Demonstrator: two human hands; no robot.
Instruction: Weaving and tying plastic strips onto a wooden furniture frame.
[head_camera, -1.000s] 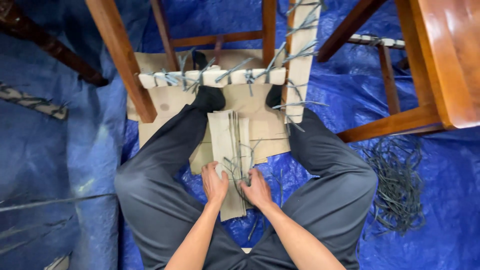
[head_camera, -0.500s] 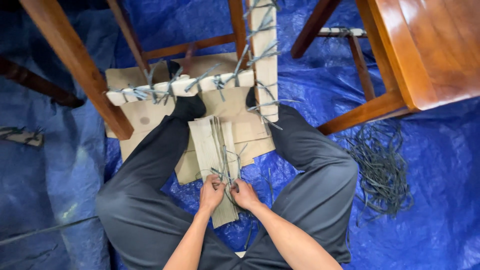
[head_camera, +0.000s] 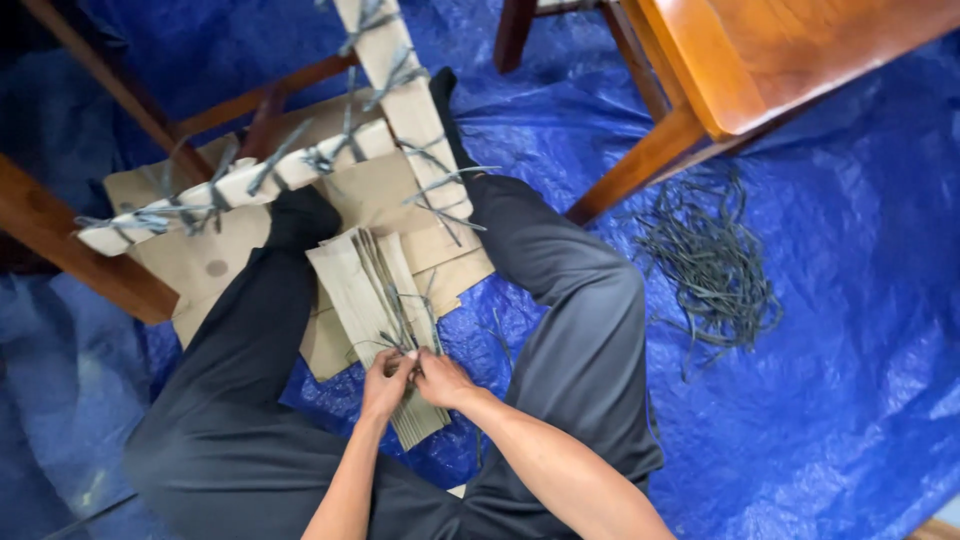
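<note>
Two hands of mine, left hand and right hand, each grip pinched shut on thin grey straps atop a folded tan cardboard strip, between my dark-trousered legs on blue tarpaulin floor, loose grey strap pile well apart.

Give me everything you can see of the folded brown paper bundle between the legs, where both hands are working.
The folded brown paper bundle is a long flat stack of tan, kraft-looking sheets, creased lengthwise. It lies on larger brown sheets over the blue tarp, between the person's dark-trousered legs, running from near the feet toward the body, slightly tilted. Thin grey strips lie along its top. The left hand and right hand meet at its near end, fingers pinching the strips there; whether they are knotted cannot be told.
</note>
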